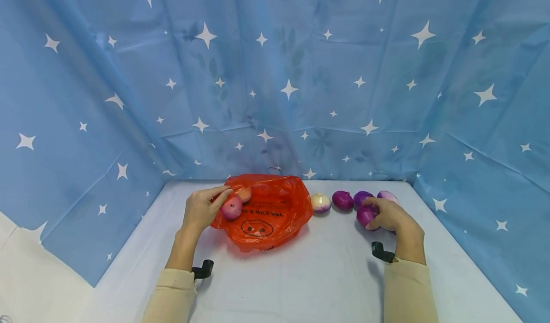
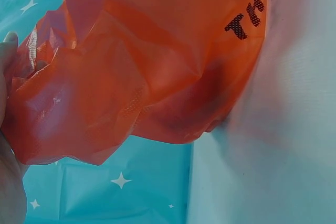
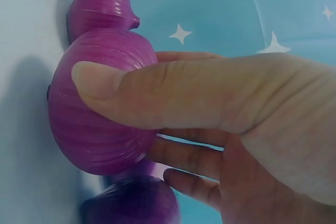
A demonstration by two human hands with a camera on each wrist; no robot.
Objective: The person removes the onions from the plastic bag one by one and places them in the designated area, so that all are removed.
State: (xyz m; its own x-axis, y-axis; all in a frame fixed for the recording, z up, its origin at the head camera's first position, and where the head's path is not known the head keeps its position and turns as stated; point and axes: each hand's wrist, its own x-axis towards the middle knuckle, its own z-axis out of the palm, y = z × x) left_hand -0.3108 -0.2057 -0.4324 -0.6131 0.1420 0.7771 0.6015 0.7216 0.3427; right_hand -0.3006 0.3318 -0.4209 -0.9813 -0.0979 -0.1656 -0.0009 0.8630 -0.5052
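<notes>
I see the right hand (image 1: 388, 214) wrapped around a purple onion (image 1: 366, 215) at the right side of the table (image 1: 318, 275), the thumb laid across the front of it and the other fingers curled behind, as the right wrist view shows plainly. The forearm comes in from the near edge, sleeve to the wrist, with the hand bent inward toward the row. The onion sits just in front of that row: a pale onion (image 1: 320, 202) nearest the bag, then a second purple one (image 1: 342, 200), a third (image 1: 361, 198) and a paler one (image 1: 387, 196) behind the hand; I cannot tell whether the held onion is lifted off the table. My left hand (image 1: 202, 210) reaches forward on the other side, fingers closed on the near left rim of the orange bag (image 1: 266, 215), pinching the plastic; in the left wrist view the crumpled film bunches against the fingers (image 2: 8, 85). The bag lies open and slumped at the middle of the table. At its left edge, beside the left fingers, I see a pinkish onion (image 1: 232, 207) and a smaller orange-tinted one (image 1: 245, 195) behind it.
</notes>
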